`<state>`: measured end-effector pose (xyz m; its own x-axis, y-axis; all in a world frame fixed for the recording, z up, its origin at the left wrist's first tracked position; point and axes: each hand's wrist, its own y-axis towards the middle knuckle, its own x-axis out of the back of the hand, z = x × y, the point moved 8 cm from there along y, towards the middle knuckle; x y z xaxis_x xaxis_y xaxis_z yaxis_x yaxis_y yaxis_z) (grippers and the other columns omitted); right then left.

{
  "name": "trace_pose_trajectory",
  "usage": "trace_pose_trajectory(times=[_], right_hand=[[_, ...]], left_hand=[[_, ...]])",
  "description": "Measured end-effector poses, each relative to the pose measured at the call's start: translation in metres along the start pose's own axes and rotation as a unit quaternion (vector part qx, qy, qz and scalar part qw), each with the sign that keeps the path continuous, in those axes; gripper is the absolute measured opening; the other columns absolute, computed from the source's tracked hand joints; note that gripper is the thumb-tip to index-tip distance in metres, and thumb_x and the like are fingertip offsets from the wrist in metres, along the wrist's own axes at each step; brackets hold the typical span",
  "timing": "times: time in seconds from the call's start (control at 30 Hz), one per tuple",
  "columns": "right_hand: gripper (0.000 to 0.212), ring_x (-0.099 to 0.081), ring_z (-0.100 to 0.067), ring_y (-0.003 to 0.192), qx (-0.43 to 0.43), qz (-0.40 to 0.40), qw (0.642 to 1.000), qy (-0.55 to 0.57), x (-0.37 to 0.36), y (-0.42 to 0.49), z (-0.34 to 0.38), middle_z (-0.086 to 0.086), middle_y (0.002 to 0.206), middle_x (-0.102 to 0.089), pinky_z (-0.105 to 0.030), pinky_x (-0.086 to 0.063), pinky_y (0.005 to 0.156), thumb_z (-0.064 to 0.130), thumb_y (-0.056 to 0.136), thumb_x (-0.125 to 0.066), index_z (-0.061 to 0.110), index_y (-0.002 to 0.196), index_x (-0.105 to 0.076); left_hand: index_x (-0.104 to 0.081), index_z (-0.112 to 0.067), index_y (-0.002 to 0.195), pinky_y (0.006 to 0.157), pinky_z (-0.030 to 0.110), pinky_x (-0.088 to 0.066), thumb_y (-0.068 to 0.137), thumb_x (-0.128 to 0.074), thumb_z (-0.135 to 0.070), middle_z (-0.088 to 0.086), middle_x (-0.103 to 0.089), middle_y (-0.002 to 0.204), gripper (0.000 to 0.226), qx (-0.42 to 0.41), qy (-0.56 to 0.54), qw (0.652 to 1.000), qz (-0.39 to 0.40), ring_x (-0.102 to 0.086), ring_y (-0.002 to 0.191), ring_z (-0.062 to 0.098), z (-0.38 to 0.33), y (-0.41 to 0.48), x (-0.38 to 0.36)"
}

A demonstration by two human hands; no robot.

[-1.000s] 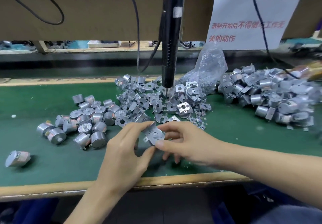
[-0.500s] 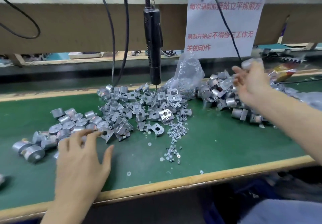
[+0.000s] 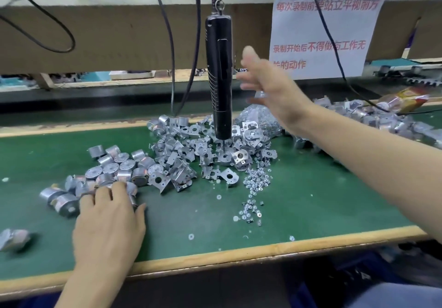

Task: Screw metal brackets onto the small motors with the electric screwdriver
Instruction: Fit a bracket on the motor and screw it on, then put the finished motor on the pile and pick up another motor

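Centrally, the electric screwdriver (image 3: 218,80) hangs upright from a hook and cord, its bit pointing down into the heap of metal brackets (image 3: 186,154) on the green tabletop (image 3: 311,200). Just left of that heap lies a cluster of small motors (image 3: 114,166), round silver cans lying at all angles. The left hand (image 3: 107,221) lies palm down on the near edge of this cluster, its fingers (image 3: 118,188) stretched out and touching the motors without closing round any. The right hand (image 3: 270,80) is raised just right of the screwdriver's body, fingers spread and holding nothing; it is blurred, so I cannot tell whether it touches the tool. Loose screws (image 3: 256,183) are scattered in front of the brackets, a clear plastic bag (image 3: 260,118) sits behind them, and a pile of more silver parts (image 3: 373,116) lies to the far right. One stray motor (image 3: 12,238) rests at the left edge.
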<state>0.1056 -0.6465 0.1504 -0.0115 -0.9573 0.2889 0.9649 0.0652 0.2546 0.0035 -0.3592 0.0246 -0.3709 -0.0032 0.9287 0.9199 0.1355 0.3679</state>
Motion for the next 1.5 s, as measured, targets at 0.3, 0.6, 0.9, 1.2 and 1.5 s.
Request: trace_pose_trajectory(times=[0.3,0.6,0.9,1.2,1.5], right_hand=[[0.032,-0.071,-0.033,0.101,0.13,0.023,0.99,0.045,-0.056,-0.006,0.056,-0.022,0.103,-0.072,-0.046,-0.052,0.102,0.012,0.091,-0.076,-0.001,0.113,-0.057],[0.026,-0.053,-0.02,0.057,0.126,0.043,0.973,0.187,-0.055,-0.016,0.077,-0.009,0.074,-0.055,-0.034,-0.049,0.059,0.027,0.107,-0.053,0.002,0.098,-0.051],[0.044,-0.049,-0.019,0.052,0.084,0.08,0.975,0.19,-0.062,-0.02,0.044,-0.005,0.066,-0.054,-0.03,-0.047,0.054,0.051,0.1,-0.046,0.012,0.081,-0.051],[0.043,-0.048,-0.021,0.051,0.053,0.094,0.977,0.185,-0.058,-0.017,0.031,-0.005,0.065,-0.053,-0.031,-0.044,0.055,0.053,0.093,-0.051,0.012,0.081,-0.052],[0.041,-0.047,-0.02,0.051,0.046,0.094,0.973,0.203,-0.053,-0.022,0.026,-0.004,0.065,-0.053,-0.031,-0.045,0.055,0.052,0.094,-0.05,0.014,0.08,-0.052]], left_hand=[[-0.066,-0.006,0.099,0.061,0.041,-0.05,0.071,-0.086,-0.017,0.011,-0.062,0.09,0.036,-0.072,-0.149,0.986,-0.032,-0.064,0.073,0.04,-0.029,-0.009,0.011],[-0.056,-0.02,0.088,0.065,0.032,-0.04,0.069,-0.088,-0.031,-0.007,-0.052,0.09,0.039,-0.143,-0.26,0.955,-0.025,-0.056,0.07,0.021,-0.069,-0.02,0.009],[-0.054,-0.037,0.101,0.063,0.006,-0.036,0.079,-0.071,-0.012,-0.025,-0.052,0.093,0.037,-0.213,-0.353,0.909,0.062,-0.055,0.065,0.001,-0.071,-0.027,-0.004],[-0.058,-0.036,0.099,0.066,0.011,-0.037,0.075,-0.079,-0.046,-0.024,-0.053,0.09,0.033,-0.12,-0.341,0.931,0.041,-0.052,0.069,-0.004,-0.056,-0.02,-0.014],[-0.06,-0.031,0.1,0.066,0.012,-0.036,0.074,-0.074,-0.023,-0.02,-0.051,0.088,0.03,-0.126,-0.314,0.94,0.049,-0.051,0.07,0.002,-0.061,-0.023,-0.01]])
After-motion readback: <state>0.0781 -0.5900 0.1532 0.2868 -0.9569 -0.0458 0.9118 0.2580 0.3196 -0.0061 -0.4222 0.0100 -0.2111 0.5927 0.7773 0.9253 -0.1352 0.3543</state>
